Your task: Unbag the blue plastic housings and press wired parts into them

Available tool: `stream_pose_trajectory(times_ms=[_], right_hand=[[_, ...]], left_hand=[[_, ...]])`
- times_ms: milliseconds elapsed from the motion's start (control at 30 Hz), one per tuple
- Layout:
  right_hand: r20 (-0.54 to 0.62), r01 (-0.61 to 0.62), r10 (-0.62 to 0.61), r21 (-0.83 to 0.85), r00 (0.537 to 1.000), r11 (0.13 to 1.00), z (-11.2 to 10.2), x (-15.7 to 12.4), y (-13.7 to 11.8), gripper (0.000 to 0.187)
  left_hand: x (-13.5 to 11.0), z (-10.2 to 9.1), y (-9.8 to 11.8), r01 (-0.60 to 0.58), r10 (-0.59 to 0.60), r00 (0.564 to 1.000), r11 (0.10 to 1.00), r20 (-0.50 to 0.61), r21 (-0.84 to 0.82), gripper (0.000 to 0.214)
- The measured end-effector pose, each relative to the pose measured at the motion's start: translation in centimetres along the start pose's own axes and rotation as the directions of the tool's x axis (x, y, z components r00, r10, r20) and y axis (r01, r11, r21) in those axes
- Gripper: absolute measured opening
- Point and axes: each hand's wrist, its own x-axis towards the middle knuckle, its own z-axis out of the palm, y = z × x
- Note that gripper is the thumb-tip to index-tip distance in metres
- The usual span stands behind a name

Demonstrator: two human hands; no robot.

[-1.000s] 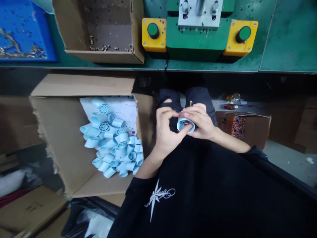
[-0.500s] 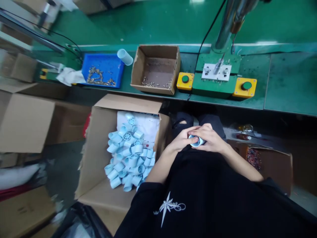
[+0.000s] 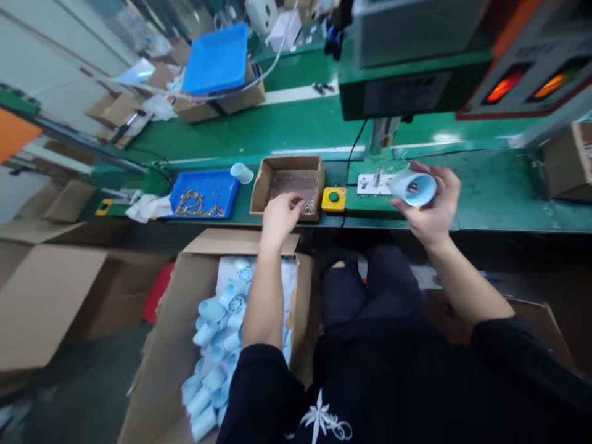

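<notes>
My right hand [image 3: 438, 203] holds a light blue plastic cup [image 3: 398, 185], its open end turned towards me and something small and dark showing inside. The cup is just by the metal fixture plate [image 3: 365, 184] of a bench press, partly covering it. My left hand [image 3: 279, 217] reaches over the near side of a small cardboard box [image 3: 264, 185]. Its thumb and fingertips are drawn together close to small metal parts [image 3: 309, 205] in the box; whether a part is between them is too small to tell.
A yellow button box [image 3: 333, 198] stands between the cardboard box and the press. Further left are a blue tray [image 3: 208, 185] of metal parts and another light blue cup [image 3: 242, 173]. Below the bench, a large carton [image 3: 160, 345] holds many light blue cups. The press head [image 3: 416, 86] hangs above.
My hands, together around a cup at my lap before, have parted. The right has carried the cup up to the press; the left has moved to the small cardboard box. The view has tilted up.
</notes>
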Motion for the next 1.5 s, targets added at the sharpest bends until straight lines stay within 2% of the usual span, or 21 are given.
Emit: stream_pose_trajectory(times_ms=[33,67,133,200,267,433,533,600,667,733,800,867,933,1000,1133,1300,1400,1500], right_hand=[[-0.022,-0.025,0.025,-0.024,0.999,0.999,0.4,1.3,0.8,0.085],[-0.007,-0.040,0.039,-0.049,0.999,0.998,0.8,2.4,1.4,0.083],[0.052,-0.068,0.073,-0.099,0.996,0.993,1.8,4.0,2.3,0.077],[0.113,-0.104,0.122,-0.153,0.986,0.983,2.7,4.8,2.6,0.074],[0.154,-0.143,0.178,-0.211,0.972,0.967,3.3,5.2,2.5,0.071],[0.215,-0.207,0.310,-0.398,0.926,0.894,3.0,6.6,1.3,0.068],[0.264,-0.211,0.384,-0.507,0.885,0.836,2.8,7.1,0.5,0.066],[0.267,-0.213,0.401,-0.531,0.877,0.820,2.8,6.9,0.2,0.065],[0.277,-0.205,0.394,-0.527,0.876,0.825,2.7,6.0,0.0,0.061],[0.293,-0.169,0.372,-0.539,0.881,0.825,2.3,4.6,-0.1,0.060],[0.291,-0.127,0.350,-0.580,0.890,0.804,1.3,2.9,0.0,0.066],[0.260,-0.111,0.334,-0.615,0.906,0.780,-0.1,1.1,0.4,0.073],[0.209,-0.104,0.287,-0.611,0.935,0.785,-1.7,-0.4,1.1,0.073],[0.138,-0.080,0.195,-0.583,0.971,0.808,-3.3,-1.5,2.1,0.061],[0.097,0.032,0.023,-0.528,0.995,0.848,-5.7,-2.9,4.3,0.021],[0.027,0.069,-0.064,-0.518,0.998,0.853,-5.6,-3.8,6.3,0.014],[0.011,0.106,-0.118,-0.538,0.993,0.836,-5.3,-4.0,6.8,0.014],[0.008,0.167,-0.195,-0.554,0.981,0.816,-5.3,-4.1,6.9,0.015]], left_hand=[[2.4,-0.6,-0.3,0.012,-0.028,0.991,0.992,0.132,0.122,0.019],[4.4,-0.8,-0.3,-0.007,-0.054,0.962,0.975,0.269,0.222,0.017],[7.1,-0.4,0.3,-0.099,-0.075,0.882,0.936,0.464,0.338,0.021],[8.2,0.3,1.1,-0.178,-0.059,0.850,0.903,0.523,0.392,0.025],[8.3,0.9,1.7,-0.212,-0.041,0.851,0.885,0.523,0.415,0.027],[8.2,0.5,1.6,-0.215,-0.021,0.877,0.876,0.480,0.432,0.023],[7.9,-0.3,0.8,-0.160,-0.030,0.893,0.911,0.449,0.380,0.025],[7.4,-0.8,0.5,-0.114,-0.051,0.904,0.928,0.424,0.355,0.025],[6.5,-0.9,0.8,-0.057,-0.089,0.936,0.916,0.341,0.396,0.026],[5.1,-0.6,1.5,0.007,-0.090,0.981,0.904,0.174,0.427,0.027],[3.5,0.3,2.6,-0.023,0.014,1.000,0.930,0.026,0.366,0.031],[1.9,1.7,3.7,-0.191,0.206,0.978,0.942,-0.026,0.276,0.031],[0.8,3.2,4.4,-0.352,0.360,0.933,0.905,0.008,0.240,0.030],[0.2,4.3,4.9,-0.403,0.404,0.913,0.876,0.053,0.266,0.029],[0.2,5.1,5.8,-0.368,0.371,0.927,0.867,0.057,0.337,0.030],[1.0,4.9,7.3,-0.309,0.309,0.949,0.887,0.057,0.344,0.032],[2.0,4.8,7.7,-0.250,0.258,0.966,0.949,-0.014,0.190,0.025],[3.4,4.4,8.6,-0.294,0.282,0.953,0.950,-0.112,-0.105,0.020]])
